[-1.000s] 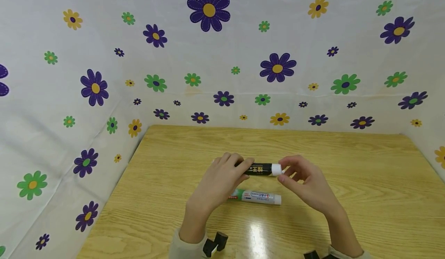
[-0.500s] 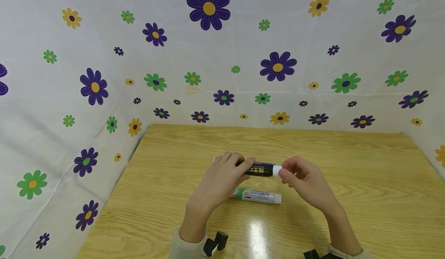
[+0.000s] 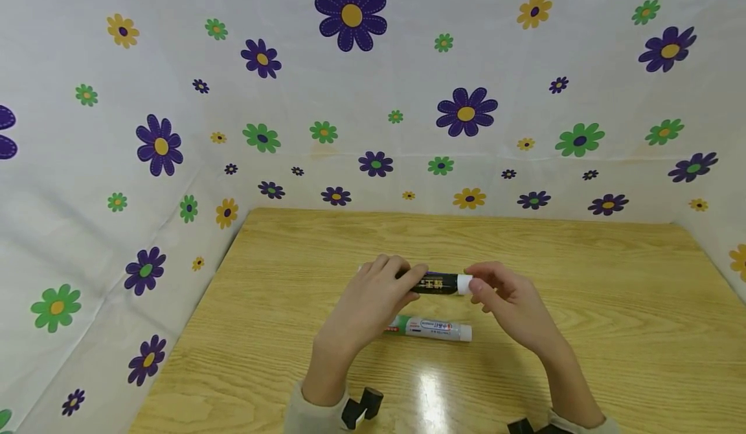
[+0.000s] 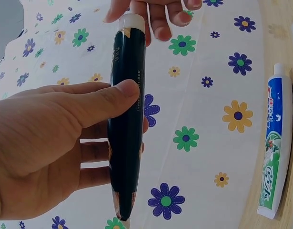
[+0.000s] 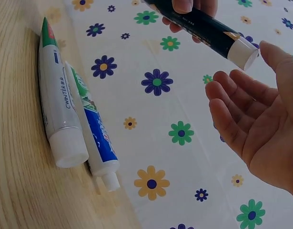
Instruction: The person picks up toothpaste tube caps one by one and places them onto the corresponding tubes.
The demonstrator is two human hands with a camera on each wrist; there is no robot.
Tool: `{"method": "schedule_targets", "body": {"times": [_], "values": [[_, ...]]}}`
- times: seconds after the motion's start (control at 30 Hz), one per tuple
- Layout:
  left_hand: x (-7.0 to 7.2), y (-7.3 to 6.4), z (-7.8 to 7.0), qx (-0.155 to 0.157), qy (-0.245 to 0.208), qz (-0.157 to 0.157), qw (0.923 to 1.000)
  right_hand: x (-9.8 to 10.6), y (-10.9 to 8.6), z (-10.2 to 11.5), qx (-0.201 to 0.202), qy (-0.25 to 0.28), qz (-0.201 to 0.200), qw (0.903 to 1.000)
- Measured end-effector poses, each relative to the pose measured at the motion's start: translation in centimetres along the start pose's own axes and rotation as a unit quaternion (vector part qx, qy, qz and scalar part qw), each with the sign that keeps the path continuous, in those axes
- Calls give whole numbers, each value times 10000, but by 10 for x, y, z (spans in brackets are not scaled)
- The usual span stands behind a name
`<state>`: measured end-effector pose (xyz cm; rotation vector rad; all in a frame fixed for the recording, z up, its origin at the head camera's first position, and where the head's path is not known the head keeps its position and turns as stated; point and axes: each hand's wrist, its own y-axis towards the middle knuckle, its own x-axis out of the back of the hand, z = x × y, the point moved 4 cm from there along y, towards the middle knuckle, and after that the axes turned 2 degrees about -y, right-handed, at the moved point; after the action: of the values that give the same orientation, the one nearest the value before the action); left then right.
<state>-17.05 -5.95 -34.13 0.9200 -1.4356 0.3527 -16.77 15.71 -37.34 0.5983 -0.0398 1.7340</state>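
My left hand (image 3: 367, 304) grips a black toothpaste tube (image 4: 126, 67) with gold lettering around its middle, thumb on one side and fingers behind. In the head view the tube lies sideways, its white cap (image 3: 464, 284) pointing right. My right hand (image 3: 513, 308) is at that cap; its fingers are loosely bent and spread around the cap end without pinching it. The right wrist view shows the thumb tip right by the cap's end and the palm turned up. The tube's tail is hidden by my left hand in the head view.
A white and green toothpaste tube (image 3: 434, 329) lies on the wooden table (image 3: 280, 369), nearer to me. A blue and green toothpaste tube (image 5: 96, 129) lies beyond it, mostly hidden in the head view. A flower-printed white cloth (image 3: 396, 78) encloses the table's back and sides.
My right thumb and fingers closed on the cap half a second ago and have now loosened around it. The black tube has turned slightly in my left hand, which otherwise stays put.
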Motion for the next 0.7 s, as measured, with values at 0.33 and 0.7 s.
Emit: {"method": "schedule_targets", "body": {"times": [0.33, 0.7], "values": [[-1, 1, -2, -74, -24, 12, 10000, 4, -3, 12, 767, -6, -10, 9971], [-5, 4, -4, 140, -242, 658, 9974, 6, -4, 14, 787, -344, -149, 9962]]}}
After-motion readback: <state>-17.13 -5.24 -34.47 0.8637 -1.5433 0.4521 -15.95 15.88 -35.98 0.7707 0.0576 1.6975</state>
